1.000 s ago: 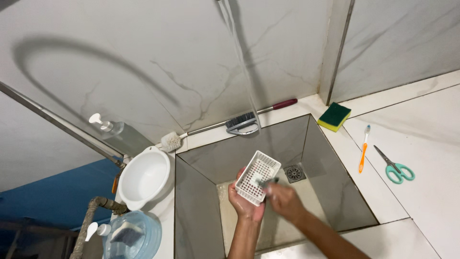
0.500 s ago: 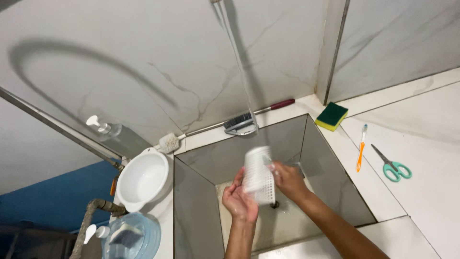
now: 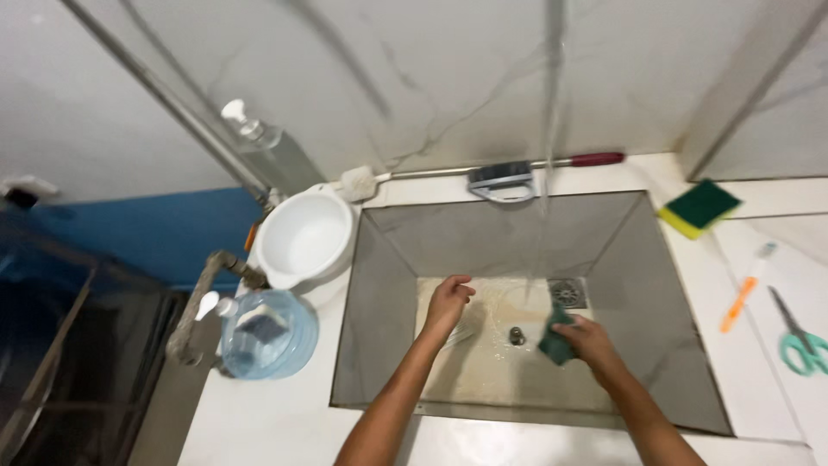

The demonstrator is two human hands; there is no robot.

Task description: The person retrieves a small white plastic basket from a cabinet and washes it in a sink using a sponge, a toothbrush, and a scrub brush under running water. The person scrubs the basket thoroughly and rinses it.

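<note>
- Marble-look wall and white counter frame a square grey sink (image 3: pixel 388 285), with a thin stream of water (image 3: pixel 545 173) falling into it.
- Down in the basin, the right hand (image 3: pixel 591 341) is closed around a dark green cloth (image 3: pixel 556 338), pressed near the square drain grate (image 3: pixel 567 292).
- Left hand (image 3: pixel 447 302) rests on the wet sink floor, fingers curled loosely, gripping nothing; a faint clear item lies just beside it, too blurred to name.
- On the back ledge lies a long-handled brush (image 3: pixel 483 170).
- 1 white basin (image 3: pixel 304 237), a pump bottle (image 3: pixel 259 138) and a clear water jug (image 3: pixel 267 335) stand left of the sink.
- To the right lie a green-yellow sponge (image 3: pixel 700 207), an orange toothbrush (image 3: pixel 746 289) and teal scissors (image 3: pixel 798 336).
</note>
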